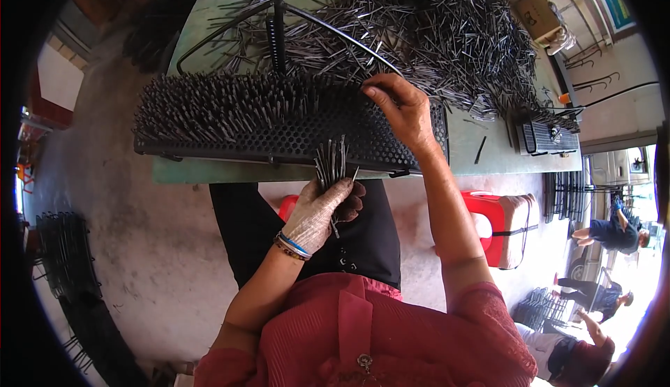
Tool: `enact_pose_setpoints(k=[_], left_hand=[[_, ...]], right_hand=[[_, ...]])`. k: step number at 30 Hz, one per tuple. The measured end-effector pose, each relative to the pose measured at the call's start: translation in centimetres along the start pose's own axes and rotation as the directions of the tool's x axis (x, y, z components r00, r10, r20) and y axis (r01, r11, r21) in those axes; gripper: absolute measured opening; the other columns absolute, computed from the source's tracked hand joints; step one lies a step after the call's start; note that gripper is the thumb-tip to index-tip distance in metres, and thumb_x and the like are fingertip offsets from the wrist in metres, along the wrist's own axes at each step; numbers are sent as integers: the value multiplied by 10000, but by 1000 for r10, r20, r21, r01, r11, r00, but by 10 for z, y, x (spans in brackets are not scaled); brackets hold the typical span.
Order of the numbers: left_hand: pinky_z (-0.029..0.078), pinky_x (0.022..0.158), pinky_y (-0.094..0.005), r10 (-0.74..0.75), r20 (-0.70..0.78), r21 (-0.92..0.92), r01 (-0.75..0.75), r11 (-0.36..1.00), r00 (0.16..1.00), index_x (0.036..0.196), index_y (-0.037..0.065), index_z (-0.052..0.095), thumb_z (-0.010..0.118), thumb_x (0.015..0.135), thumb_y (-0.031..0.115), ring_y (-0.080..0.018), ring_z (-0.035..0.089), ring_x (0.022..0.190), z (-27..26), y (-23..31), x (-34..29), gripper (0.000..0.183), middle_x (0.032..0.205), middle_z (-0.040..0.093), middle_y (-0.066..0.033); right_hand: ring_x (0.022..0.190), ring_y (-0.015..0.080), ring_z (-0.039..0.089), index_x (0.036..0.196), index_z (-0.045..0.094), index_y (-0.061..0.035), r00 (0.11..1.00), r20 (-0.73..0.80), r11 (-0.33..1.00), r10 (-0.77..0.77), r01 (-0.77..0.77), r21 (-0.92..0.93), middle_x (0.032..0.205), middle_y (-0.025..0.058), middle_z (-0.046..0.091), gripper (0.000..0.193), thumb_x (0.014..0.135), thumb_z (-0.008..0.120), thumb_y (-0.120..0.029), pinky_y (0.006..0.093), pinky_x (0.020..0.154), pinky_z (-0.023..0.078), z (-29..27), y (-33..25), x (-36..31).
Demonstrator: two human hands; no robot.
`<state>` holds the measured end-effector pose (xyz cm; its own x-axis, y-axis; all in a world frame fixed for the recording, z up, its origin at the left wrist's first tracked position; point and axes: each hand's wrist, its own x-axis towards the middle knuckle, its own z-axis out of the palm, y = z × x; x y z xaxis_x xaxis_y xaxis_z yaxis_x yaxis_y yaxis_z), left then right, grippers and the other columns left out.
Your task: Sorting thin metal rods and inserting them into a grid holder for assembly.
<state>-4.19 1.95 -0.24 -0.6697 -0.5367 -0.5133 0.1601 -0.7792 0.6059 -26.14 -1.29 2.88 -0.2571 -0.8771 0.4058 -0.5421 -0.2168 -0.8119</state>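
My left hand (314,216), in a whitish knit glove with dark fingertips, is closed around a bundle of thin dark metal rods (331,164) that point upward. Just beyond it lies a long black perforated rack (380,143) at the table's near edge. Many dark rods (209,108) stand upright in its holes, thickest on the left, while holes on the right show bare. Over the rack's far right part, my bare right hand (406,108) has thumb and forefinger pinched together. Whatever sits between those fingertips is too small to make out.
A big heap of loose rods (453,31) covers the far side of the green table (467,150). A black metal frame (278,10) rises behind the rack. At the right stand a smaller rack (548,138) and a red stool (488,226). Other people (607,237) are farther right.
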Motion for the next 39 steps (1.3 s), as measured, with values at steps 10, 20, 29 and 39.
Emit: enact_pose_setpoints(k=[10,20,29,39], left_hand=[[512,558,-238,12,1,19,-12,1000,1000,1008,17,594,588,943,178,-127,647,687,-1,5,-1,174,889,674,-92],[517,579,-230,-12,68,42,9,999,998,1058,33,570,597,941,200,-121,644,690,-2,6,-2,206,895,672,-75],[511,576,-235,3,73,28,-5,1000,997,1060,38,554,590,944,189,-128,642,704,-3,3,1,194,913,669,-84],[511,581,-241,5,81,56,-9,998,997,1039,38,556,583,942,171,-132,638,711,-4,5,-2,167,902,667,-85]], right_hand=[[830,225,666,977,698,-41,981,-90,918,-174,128,-376,900,93,695,199,785,740,-73,306,749,516,11,-8,-8],[836,245,652,953,722,-49,964,-90,892,-250,193,-408,924,97,686,171,783,725,-43,320,743,509,13,-6,-14],[836,263,618,1025,704,-60,942,-60,840,-331,265,-473,957,93,649,221,805,714,-74,342,752,484,15,-2,-13],[817,265,594,974,686,-60,959,-65,872,-275,221,-437,900,69,629,177,800,695,-90,371,742,434,14,-4,2]])
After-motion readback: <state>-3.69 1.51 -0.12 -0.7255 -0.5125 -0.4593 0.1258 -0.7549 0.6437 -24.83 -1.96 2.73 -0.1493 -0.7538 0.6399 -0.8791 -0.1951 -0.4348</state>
